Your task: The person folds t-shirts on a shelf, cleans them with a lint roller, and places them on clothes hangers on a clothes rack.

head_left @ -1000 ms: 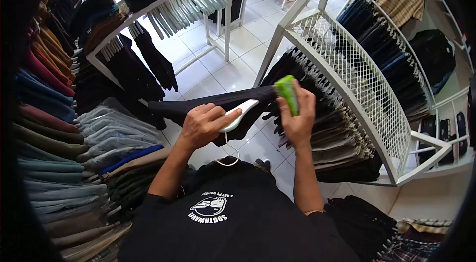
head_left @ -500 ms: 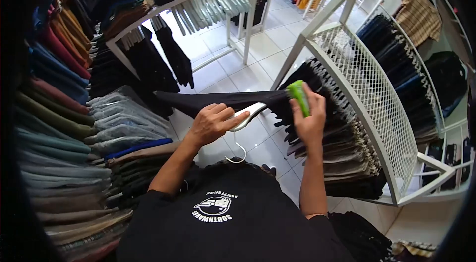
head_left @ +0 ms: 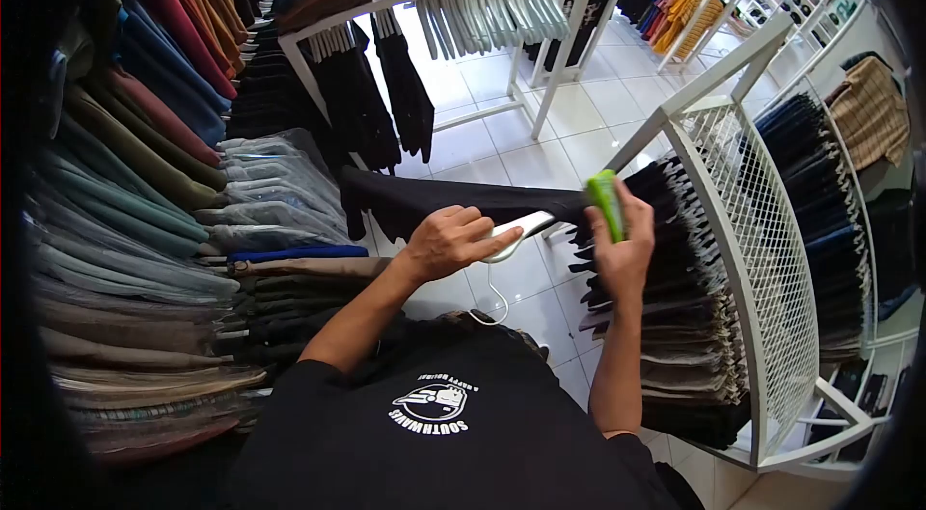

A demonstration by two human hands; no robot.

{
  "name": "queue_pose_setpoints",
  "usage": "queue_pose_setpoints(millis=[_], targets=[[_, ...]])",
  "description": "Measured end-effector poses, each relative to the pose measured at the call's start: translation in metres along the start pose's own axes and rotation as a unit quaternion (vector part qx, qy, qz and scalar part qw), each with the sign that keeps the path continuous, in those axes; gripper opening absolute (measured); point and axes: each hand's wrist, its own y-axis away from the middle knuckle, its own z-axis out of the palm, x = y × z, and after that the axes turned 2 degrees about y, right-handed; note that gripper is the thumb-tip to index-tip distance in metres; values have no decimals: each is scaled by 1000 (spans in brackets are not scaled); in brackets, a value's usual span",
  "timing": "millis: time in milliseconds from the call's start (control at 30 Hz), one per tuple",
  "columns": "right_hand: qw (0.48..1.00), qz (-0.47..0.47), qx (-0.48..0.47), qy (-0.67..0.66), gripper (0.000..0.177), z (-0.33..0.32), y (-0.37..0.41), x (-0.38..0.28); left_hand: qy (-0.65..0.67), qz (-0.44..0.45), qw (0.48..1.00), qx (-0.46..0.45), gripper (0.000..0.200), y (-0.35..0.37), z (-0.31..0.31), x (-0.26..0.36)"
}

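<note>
My left hand (head_left: 449,245) is closed round a white hanger (head_left: 521,232), whose hook hangs down below the fingers. A long black garment (head_left: 434,201) stretches from beside my left forearm across to the right and lies over the hanger's tip. In my right hand (head_left: 625,235) is a bright green object (head_left: 606,206), held upright between thumb and fingers. It touches or nearly touches the garment's right end; motion blur hides the exact contact.
Garments in plastic (head_left: 275,187) fill a rack at the left. A white table frame (head_left: 540,114) with folded clothes and hangers stands ahead. At the right is a white mesh rack (head_left: 762,259) with dark trousers (head_left: 675,317) beneath it. White floor tiles (head_left: 502,134) lie between them.
The view has turned, so the racks appear farther right. Both hands still hold the hanger and the green object, and the garment is still stretched out.
</note>
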Motion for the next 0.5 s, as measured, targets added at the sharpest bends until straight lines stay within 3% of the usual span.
queue_pose_setpoints(millis=[67,100,167,233,300,400,500], targets=[[996,-53,-67,-16,56,11,3,-24,0,6,1000,2,56,-4,-1,2],[995,-32,-99,-5,54,17,4,-23,4,13,1000,7,55,-5,-2,2],[995,-32,-49,77,52,26,-3,20,4,15,1000,2,56,-2,-4,-1],[982,120,-17,145,50,23,-10,70,15,13,1000,2,57,5,0,-3],[966,165,18,198,51,10,-12,96,23,18,1000,0,56,6,-3,2],[989,84,52,111,49,3,-15,56,-3,0,1000,-15,53,9,-1,2],[998,-2,-67,20,49,9,-9,3,-16,22,999,-23,52,4,2,3]])
